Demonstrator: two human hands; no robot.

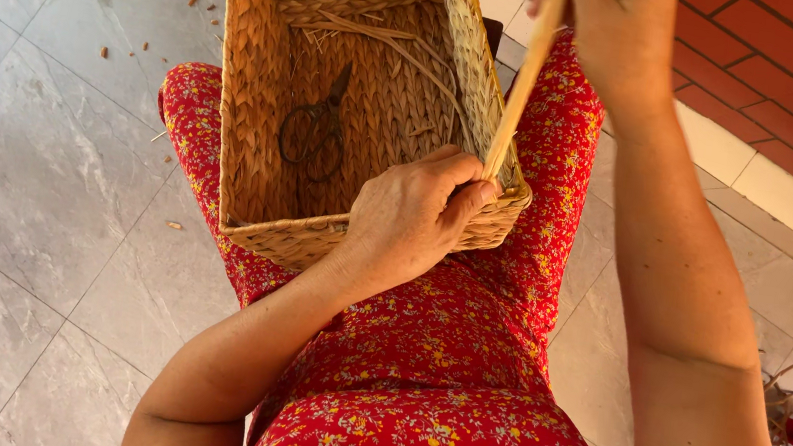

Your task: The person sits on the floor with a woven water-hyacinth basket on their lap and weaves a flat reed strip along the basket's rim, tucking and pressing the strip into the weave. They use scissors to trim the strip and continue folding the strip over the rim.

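The left hand [412, 217] is pressing on the near rim of the woven basket [262, 86], its fingers [468, 197] curling closed and pinching the lower end of a pale straw strand [525, 77]. The right hand [608, 17] is gripping that same strand higher up, fingers wrapped shut around it, pulling it taut on a slant. The basket is resting on the person's lap, over a red flowered dress [435, 399]. Dark scissors [315, 130] are lying inside the basket, just beyond the left fingers.
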